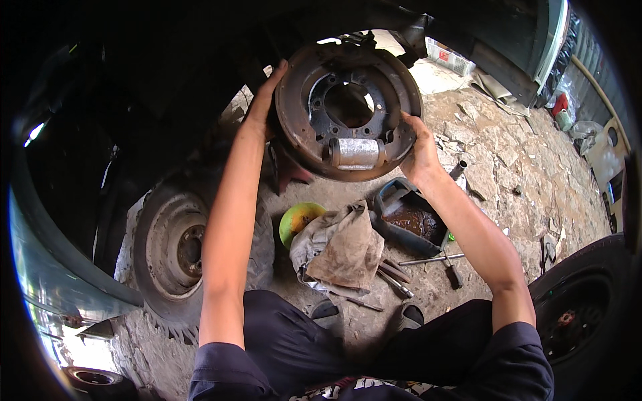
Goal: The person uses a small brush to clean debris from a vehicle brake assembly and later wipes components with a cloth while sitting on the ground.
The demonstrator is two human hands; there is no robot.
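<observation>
A round, dark metal plate [301,100], rusty in places, with a central opening and bolt holes, is upright at the top middle. A silvery cylinder-shaped part [354,153] sits on its lower face. My left hand [263,100] is closed on the plate's left edge, its inner fingers hidden behind it. My right hand [420,147] grips the right edge, thumb on the rim. Beneath the plate are a green round dish [294,224], a crumpled dirty cloth [338,247] and a dark cut container [418,247] holding brown sludge.
A loose wheel [160,247] is at left, another [582,321] at right. Dark vehicle bodywork [73,281] curves along the left. Rods and hand tools [453,274] lie on the cracked floor [508,180]. Bags and scraps [585,134] line a corrugated wall at upper right.
</observation>
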